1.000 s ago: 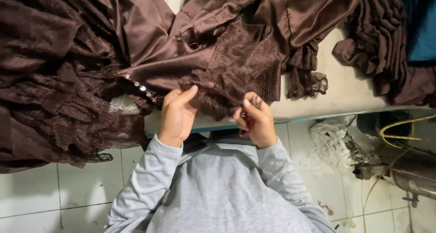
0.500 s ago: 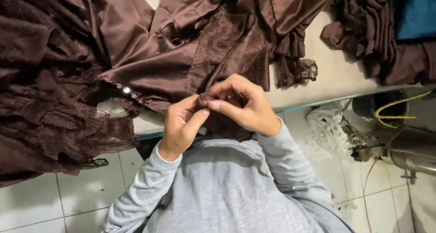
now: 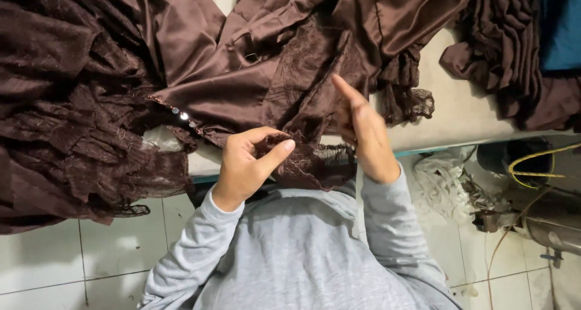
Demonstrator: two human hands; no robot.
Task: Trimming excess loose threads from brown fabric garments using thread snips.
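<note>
Pinching brown lace trim (image 3: 302, 159) with left hand (image 3: 245, 168), thumb against curled fingers, grip closed on lace at surface (image 3: 460, 119) edge. Right hand (image 3: 363, 131) just beside, edge-on, fingers extended upward, open grip, resting against lace and satin; can't tell if holding anything. Lace belongs to brown satin garment (image 3: 242, 62) spread across pale surface, hem hanging over front edge toward grey-sleeved torso. Row of small shiny sequins (image 3: 178, 113) left of left hand. More brown ruffled fabric (image 3: 66, 122) heaped left, draping below the edge. Blue cloth (image 3: 560, 26) top right. Yellow cable (image 3: 538, 162) lower right over tiled floor.
</note>
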